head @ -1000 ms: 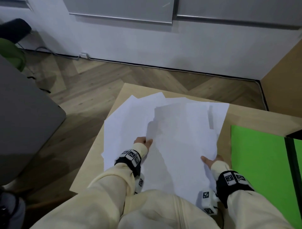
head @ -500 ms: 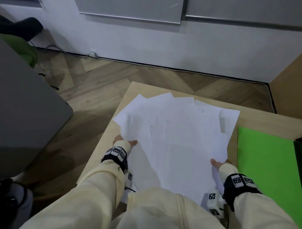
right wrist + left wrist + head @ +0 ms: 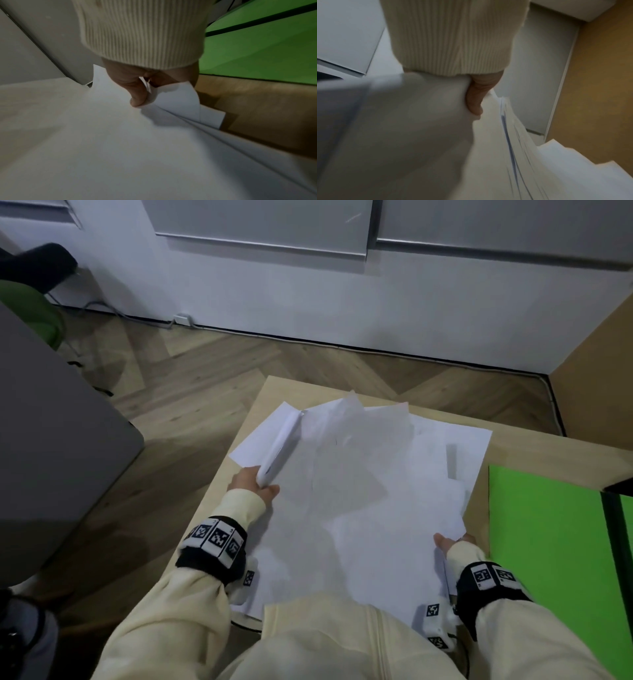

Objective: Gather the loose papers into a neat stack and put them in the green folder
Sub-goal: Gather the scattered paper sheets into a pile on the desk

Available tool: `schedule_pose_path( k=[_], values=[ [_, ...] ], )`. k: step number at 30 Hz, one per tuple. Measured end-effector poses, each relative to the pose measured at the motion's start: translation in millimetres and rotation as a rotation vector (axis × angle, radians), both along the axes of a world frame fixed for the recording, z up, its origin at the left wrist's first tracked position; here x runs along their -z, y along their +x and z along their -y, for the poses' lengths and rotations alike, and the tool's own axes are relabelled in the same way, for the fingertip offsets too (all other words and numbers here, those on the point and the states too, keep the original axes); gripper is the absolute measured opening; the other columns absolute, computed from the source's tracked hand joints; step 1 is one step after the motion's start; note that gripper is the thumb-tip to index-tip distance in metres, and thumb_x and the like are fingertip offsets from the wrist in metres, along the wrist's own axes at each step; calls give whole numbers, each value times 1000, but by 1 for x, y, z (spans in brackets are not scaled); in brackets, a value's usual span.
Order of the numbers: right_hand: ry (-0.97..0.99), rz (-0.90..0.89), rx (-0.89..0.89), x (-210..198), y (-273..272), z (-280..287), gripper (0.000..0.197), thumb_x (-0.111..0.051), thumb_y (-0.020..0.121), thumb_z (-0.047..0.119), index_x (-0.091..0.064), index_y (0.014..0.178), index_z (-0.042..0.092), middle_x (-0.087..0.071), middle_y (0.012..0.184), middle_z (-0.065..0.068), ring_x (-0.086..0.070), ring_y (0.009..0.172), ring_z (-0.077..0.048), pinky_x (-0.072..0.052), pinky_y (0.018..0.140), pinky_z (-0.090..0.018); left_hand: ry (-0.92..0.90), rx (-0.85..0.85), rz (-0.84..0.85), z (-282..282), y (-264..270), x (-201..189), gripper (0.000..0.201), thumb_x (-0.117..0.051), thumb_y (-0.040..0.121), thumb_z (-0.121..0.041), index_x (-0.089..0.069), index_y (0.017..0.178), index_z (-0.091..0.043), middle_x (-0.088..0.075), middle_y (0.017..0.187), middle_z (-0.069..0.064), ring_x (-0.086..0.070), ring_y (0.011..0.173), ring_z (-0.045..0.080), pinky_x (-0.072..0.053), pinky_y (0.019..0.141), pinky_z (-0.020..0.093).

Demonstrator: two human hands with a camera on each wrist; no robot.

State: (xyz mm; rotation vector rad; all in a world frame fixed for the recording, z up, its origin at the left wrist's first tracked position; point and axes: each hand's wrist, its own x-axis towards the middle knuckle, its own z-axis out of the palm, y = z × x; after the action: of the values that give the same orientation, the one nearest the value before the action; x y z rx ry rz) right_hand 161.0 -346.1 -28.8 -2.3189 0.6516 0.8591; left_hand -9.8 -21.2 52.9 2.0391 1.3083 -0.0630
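Several loose white papers [image 3: 370, 508] lie fanned over a light wooden table [image 3: 534, 453]. My left hand [image 3: 255, 482] grips the left edge of the pile, which curls upward there; in the left wrist view its thumb [image 3: 476, 100] lies on top of the papers [image 3: 419, 135]. My right hand [image 3: 454, 542] pinches the right near edge, thumb [image 3: 135, 92] on top of the papers [image 3: 120, 148] and the fingers hidden under them. The green folder [image 3: 548, 542] lies open and flat to the right of the pile, also seen behind the right hand as the green folder [image 3: 265, 51].
A grey tabletop [image 3: 51, 440] stands to the left across a gap of wooden floor [image 3: 191, 378]. A white wall [image 3: 342, 296] runs along the far side. A wooden panel [image 3: 596, 371] rises at the far right. A dark band [image 3: 613, 542] crosses the folder.
My left hand moved out to the left edge of the pile, took hold of it and lifted it so it curls. The right hand kept its hold at the right edge.
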Motion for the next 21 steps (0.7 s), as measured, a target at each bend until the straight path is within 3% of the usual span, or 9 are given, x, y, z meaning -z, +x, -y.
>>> schedule_pose_path(
  k=[2, 3, 6, 8, 11, 14, 18, 21],
  values=[
    [35, 2, 35, 1, 3, 0, 72, -57, 91, 25, -21, 144, -7, -27, 152, -20, -31, 140, -30, -25, 112, -34, -22, 8, -2, -1, 2, 7, 37, -70, 77, -21, -63, 112, -9, -65, 102, 16, -62, 99, 36, -44, 77, 30],
    [68, -13, 53, -16, -3, -4, 68, -58, 91, 23, -26, 142, -8, -32, 149, -21, -35, 138, -30, -27, 111, -34, -48, -1, -19, -1, 3, 14, 42, -70, 78, -20, -61, 116, -7, -65, 110, 18, -61, 104, 35, -47, 83, 33],
    [107, -52, -4, 0, 6, 1, 72, -66, 84, 24, -32, 139, -8, -39, 147, -19, -37, 137, -29, -26, 113, -34, -158, -44, -106, 3, -4, 40, 57, -71, 78, -22, -52, 128, -3, -59, 127, 17, -57, 116, 34, -46, 99, 38],
    [101, -61, -35, 5, 6, 4, 88, -74, 72, 31, -32, 139, -7, -39, 147, -18, -37, 137, -29, -27, 114, -34, -199, -86, -97, 5, -7, 49, 54, -70, 79, -23, -54, 126, -3, -61, 124, 18, -59, 114, 35, -48, 97, 38],
    [81, -54, -25, 7, 3, 14, 71, -63, 86, 28, -32, 140, -7, -37, 147, -21, -37, 136, -32, -30, 109, -36, -177, -192, 38, -1, -6, 51, 42, -65, 80, -25, -61, 117, -5, -67, 114, 17, -63, 103, 35, -50, 90, 36],
    [34, -18, -11, 11, 1, 15, 75, -60, 88, 32, -26, 143, -6, -33, 149, -21, -33, 138, -31, -24, 112, -32, -153, -320, 158, -11, -6, 46, 44, -67, 78, -22, -59, 118, -5, -64, 118, 12, -61, 108, 35, -48, 96, 38],
    [18, -29, 44, 13, 2, 9, 77, -45, 95, 38, -10, 146, -8, -13, 156, -21, -18, 144, -30, -13, 116, -31, -86, -346, 102, -19, -8, 39, 40, -63, 81, -18, -59, 119, -9, -62, 121, 18, -59, 109, 39, -46, 95, 39],
    [33, -46, 27, 5, 2, 10, 75, -45, 95, 36, -10, 147, -5, -15, 156, -18, -23, 142, -31, -17, 115, -34, 55, -342, 85, -24, -8, 19, 35, -57, 84, -12, -56, 120, -9, -59, 121, 22, -56, 110, 42, -45, 93, 40]
  ],
)
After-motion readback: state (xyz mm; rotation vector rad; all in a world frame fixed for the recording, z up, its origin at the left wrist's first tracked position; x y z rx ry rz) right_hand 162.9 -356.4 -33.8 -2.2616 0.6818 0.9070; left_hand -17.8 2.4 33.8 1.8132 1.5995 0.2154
